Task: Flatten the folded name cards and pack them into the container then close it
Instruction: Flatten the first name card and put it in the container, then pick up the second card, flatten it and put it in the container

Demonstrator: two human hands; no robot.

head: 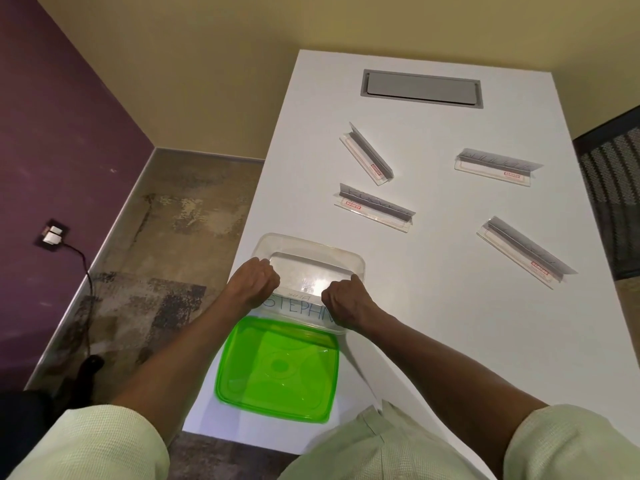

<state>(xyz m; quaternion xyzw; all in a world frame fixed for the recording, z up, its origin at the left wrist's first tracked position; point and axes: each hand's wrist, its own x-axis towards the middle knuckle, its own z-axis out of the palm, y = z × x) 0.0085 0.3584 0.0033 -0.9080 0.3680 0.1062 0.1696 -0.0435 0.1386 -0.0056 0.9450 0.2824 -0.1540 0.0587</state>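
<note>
4 folded name cards (374, 208) stand tented on the white surface (433, 306), well apart from the clear container (308, 247). A 5th card (298, 308), lettered "STEPH…", lies across the container's near rim, its long axis running left to right. The left hand (254, 280) and right hand (346, 303) each curl onto 1 end of it. Recommended: press both ends evenly so the crease opens flat, then lower it level inside. The green lid (277, 368) lies just beside the container, nearer the person.
</note>
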